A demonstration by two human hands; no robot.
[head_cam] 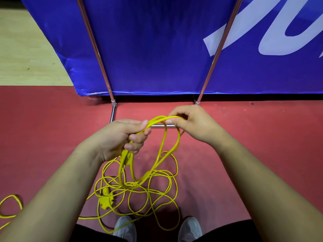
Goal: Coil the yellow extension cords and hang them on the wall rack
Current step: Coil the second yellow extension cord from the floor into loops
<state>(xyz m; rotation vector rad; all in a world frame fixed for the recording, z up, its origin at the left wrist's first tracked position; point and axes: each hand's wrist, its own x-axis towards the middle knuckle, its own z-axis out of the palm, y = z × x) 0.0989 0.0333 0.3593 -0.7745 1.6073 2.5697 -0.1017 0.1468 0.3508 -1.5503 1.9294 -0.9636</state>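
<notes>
Cord (pixel 161 147) loops hanging from gripping left hand (pixel 120 137), right hand (pixel 194 123) pinching strands, plug (pixel 125 157) half-hiding beneath palm, floor tangle (pixel 148 187) running off-frame left.

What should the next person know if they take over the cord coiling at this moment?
Left hand: grips the started loops of the yellow extension cord, a connector end hanging just below it.
Right hand: pinches the top of a loop.
Most of the cord lies tangled on the red floor by the shoes; its socket block too.
Done: a few loops. Left: coil the rest, hang it; no wall rack in view.
</notes>
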